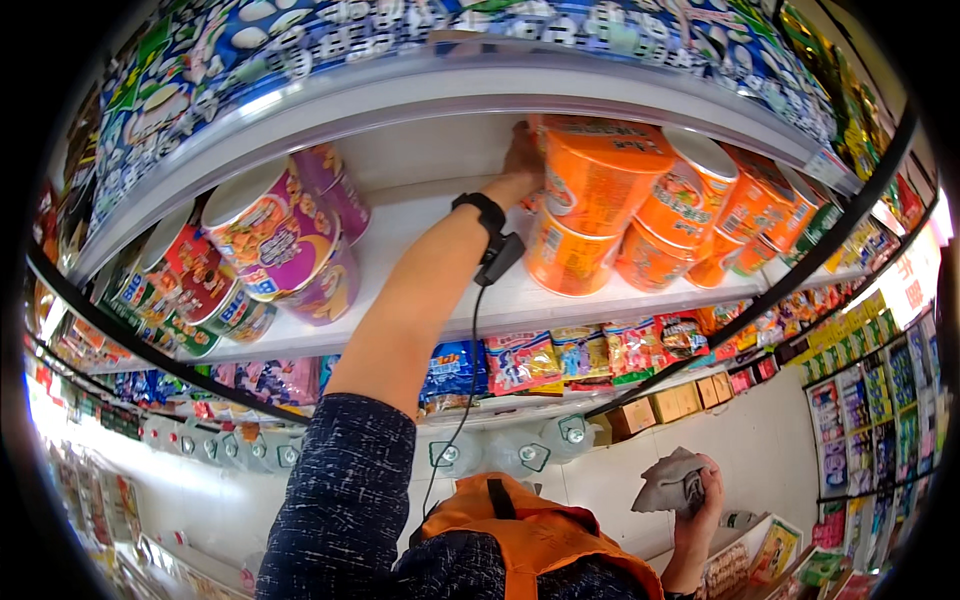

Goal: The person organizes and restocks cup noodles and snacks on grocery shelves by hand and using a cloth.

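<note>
My left hand (524, 152) reaches deep into a white shelf (427, 225), at the left side of stacked orange instant-noodle cups (592, 184). Its fingers are partly hidden by the stack, so whether they grip a cup does not show. A black band with a small device (493, 240) and a cable is strapped around the left wrist. Lower right, away from the shelf, my right hand (705, 499) holds a crumpled grey cloth (671, 482). To the left of my forearm stand purple noodle tubs (274, 232), also stacked in two layers.
Blue patterned packages (375, 37) fill the shelf above, behind a pale front edge (450, 82). Red and green tubs (187, 270) stand at the left. Snack bags (521, 362) line the shelf below. Large clear water bottles (517, 450) and cardboard boxes (634, 416) sit on the floor.
</note>
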`<control>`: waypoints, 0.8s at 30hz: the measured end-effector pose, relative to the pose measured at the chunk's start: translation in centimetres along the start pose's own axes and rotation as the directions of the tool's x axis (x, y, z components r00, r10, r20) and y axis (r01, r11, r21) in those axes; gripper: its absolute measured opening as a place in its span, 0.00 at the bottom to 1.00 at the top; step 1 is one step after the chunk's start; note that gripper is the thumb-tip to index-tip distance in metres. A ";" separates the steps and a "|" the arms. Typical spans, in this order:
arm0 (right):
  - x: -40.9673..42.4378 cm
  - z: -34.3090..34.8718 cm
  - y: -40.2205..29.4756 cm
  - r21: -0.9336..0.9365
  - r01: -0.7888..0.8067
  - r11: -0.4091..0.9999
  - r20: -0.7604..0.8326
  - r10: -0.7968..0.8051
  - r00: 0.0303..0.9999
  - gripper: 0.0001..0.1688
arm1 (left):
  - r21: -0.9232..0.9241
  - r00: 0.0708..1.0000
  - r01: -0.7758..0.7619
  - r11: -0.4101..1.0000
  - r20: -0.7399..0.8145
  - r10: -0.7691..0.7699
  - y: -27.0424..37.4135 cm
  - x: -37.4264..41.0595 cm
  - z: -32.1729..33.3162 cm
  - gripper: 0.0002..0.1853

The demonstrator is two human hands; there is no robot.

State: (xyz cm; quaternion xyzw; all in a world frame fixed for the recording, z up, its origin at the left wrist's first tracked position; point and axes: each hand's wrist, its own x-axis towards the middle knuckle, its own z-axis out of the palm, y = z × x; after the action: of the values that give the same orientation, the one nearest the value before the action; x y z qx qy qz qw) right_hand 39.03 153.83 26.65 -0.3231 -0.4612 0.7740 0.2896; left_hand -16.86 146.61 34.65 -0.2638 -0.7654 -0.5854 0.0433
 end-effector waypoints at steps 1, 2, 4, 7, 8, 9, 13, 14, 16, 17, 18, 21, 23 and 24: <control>0.3 0.0 0.1 0.001 -0.004 1.000 0.013 0.004 1.000 0.20 | 0.042 0.999 -0.034 0.999 -0.031 0.036 0.1 -0.3 -0.3 0.50; 0.5 0.1 0.1 0.001 -0.009 1.000 0.026 0.009 1.000 0.20 | 0.084 0.996 -0.067 0.994 -0.060 0.072 0.2 -0.6 -0.7 0.48; 1.1 0.8 0.0 0.005 -0.013 1.000 0.059 0.013 0.998 0.19 | 0.095 0.997 -0.012 0.995 -0.071 0.018 1.9 -2.1 -2.0 0.46; 2.1 1.5 0.2 0.023 -0.022 0.999 0.073 0.020 0.997 0.18 | 0.036 0.986 0.151 0.988 -0.072 -0.148 5.8 -5.5 -5.4 0.45; 2.3 2.1 0.1 0.034 -0.029 0.999 0.074 0.027 0.997 0.17 | 0.032 0.986 0.139 0.990 -0.097 -0.135 5.4 -5.9 -6.2 0.44; 2.6 2.5 0.2 0.045 -0.036 0.998 0.071 0.032 0.997 0.16 | 0.028 0.985 0.126 0.992 -0.118 -0.122 4.9 -6.1 -7.0 0.44; 4.2 3.9 0.8 0.043 -0.075 0.996 0.129 0.069 0.989 0.15 | 0.072 0.969 -0.159 0.985 -0.179 0.170 3.4 -7.1 -10.3 0.36; 4.7 4.0 1.2 0.029 -0.085 0.996 0.165 0.079 0.983 0.16 | 0.126 0.972 -0.091 0.988 -0.206 0.115 3.0 -6.8 -10.8 0.37; 5.7 4.0 1.6 -0.010 -0.104 0.995 0.251 0.103 0.963 0.17 | 0.224 0.958 0.058 0.973 -0.286 0.008 2.3 -7.1 -12.4 0.37; 5.9 4.3 1.7 -0.009 -0.099 0.995 0.268 0.098 0.959 0.17 | 0.223 0.945 0.158 0.962 -0.317 -0.082 2.0 -7.3 -13.3 0.41; 6.2 4.5 1.8 -0.011 -0.106 0.994 0.276 0.104 0.956 0.17 | 0.217 0.924 0.257 0.942 -0.342 -0.173 2.1 -7.5 -13.9 0.44; 6.8 5.0 2.2 -0.018 -0.128 0.992 0.313 0.127 0.941 0.17 | 0.251 0.914 0.245 0.936 -0.381 -0.137 1.4 -8.5 -16.7 0.55; 7.0 5.1 2.5 -0.017 -0.141 0.990 0.309 0.139 0.941 0.16 | 0.276 0.916 0.209 0.938 -0.391 -0.090 2.3 -8.7 -16.4 0.50; 7.1 5.1 2.6 -0.021 -0.148 0.989 0.316 0.147 0.937 0.16 | 0.287 0.915 0.194 0.938 -0.398 -0.067 2.5 -8.9 -16.4 0.47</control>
State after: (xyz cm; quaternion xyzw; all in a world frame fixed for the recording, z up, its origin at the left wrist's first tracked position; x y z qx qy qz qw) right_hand 30.28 155.37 24.50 -0.2279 -0.4748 0.8361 0.1536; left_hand -12.06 128.77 38.55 -0.0816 -0.8430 -0.4949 0.1945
